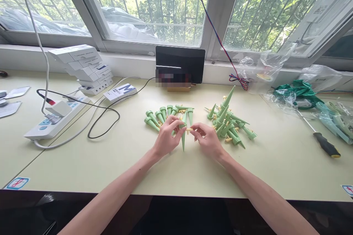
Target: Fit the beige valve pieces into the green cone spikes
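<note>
My left hand [167, 136] is closed on a green plastic plant-watering spike [183, 144], its pointed end toward me. The fingertips of my right hand [209, 142] pinch the small yellow valve [189, 130] beside the spike's cap end. My fingers hide whether the valve is joined to the spike. Several more green spikes [160, 115] lie fanned out beyond my left hand, capped ends outward. To the right of my right hand is a loose heap of green spikes [224, 121] with yellow valves on them, pointing in different directions.
At the left are a power strip [49, 126], black cable [119, 112] and stacked white boxes [88, 68]. A dark screen [180, 62] stands by the window. A screwdriver [327, 144] and plastic bags [299, 93] lie at the right. The table edge [187, 195] is nearest me.
</note>
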Motion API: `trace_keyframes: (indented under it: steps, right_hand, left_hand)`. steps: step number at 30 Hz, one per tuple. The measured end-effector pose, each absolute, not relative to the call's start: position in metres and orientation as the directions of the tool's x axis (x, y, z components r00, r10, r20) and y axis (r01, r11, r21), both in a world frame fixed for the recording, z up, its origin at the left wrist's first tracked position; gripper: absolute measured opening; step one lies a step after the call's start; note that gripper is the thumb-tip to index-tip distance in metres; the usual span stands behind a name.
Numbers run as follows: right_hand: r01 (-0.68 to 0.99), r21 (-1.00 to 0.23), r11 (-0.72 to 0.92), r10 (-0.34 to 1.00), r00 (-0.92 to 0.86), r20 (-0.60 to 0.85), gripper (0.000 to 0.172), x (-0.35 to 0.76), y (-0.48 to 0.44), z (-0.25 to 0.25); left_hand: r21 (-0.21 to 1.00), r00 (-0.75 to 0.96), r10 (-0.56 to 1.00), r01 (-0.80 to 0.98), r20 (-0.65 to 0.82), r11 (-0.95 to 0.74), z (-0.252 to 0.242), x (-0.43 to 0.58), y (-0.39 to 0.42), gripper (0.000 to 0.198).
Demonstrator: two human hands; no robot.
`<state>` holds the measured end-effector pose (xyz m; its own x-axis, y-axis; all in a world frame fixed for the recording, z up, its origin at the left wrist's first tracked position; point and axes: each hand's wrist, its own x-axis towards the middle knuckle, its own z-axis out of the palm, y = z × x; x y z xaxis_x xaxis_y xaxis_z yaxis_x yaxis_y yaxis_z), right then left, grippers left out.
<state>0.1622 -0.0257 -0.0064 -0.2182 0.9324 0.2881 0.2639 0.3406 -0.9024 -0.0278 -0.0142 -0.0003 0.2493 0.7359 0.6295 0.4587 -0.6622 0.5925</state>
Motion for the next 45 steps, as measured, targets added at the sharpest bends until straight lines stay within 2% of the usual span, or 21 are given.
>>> trace_keyframes:
  steps: [11,24,32,38,45]
  right_hand:
    - [0.274,-0.896,0.351,0.929,-0.222,0.296,0.022,0.1629,-0.0256,-0.0061]
    - [0.324,-0.871,0.369,0.921,-0.255,0.295,0.027,0.1631,-0.0252,-0.0065]
    - [0.376,-0.849,0.372,0.921,-0.266,0.286,0.037,0.1634,-0.0235,-0.0086]
    - [0.343,-0.874,0.345,0.929,-0.256,0.267,0.027,0.1632,-0.0248,-0.0048]
    - [0.349,-0.853,0.387,0.910,-0.296,0.291,0.022,0.1617,-0.0254,-0.0043]
  left_hand:
    - [0.599,0.274,0.750,0.466,0.602,-0.651,-0.0004,-0.0292,-0.0142,0.013]
    - [0.596,0.283,0.745,0.460,0.604,-0.658,-0.0010,-0.0297,-0.0150,0.013]
    - [0.604,0.285,0.755,0.465,0.591,-0.648,-0.0037,-0.0288,-0.0143,0.012]
    - [0.613,0.275,0.764,0.468,0.584,-0.637,-0.0013,-0.0288,-0.0149,0.011]
    - [0.603,0.276,0.754,0.467,0.595,-0.647,-0.0009,-0.0289,-0.0154,0.011]
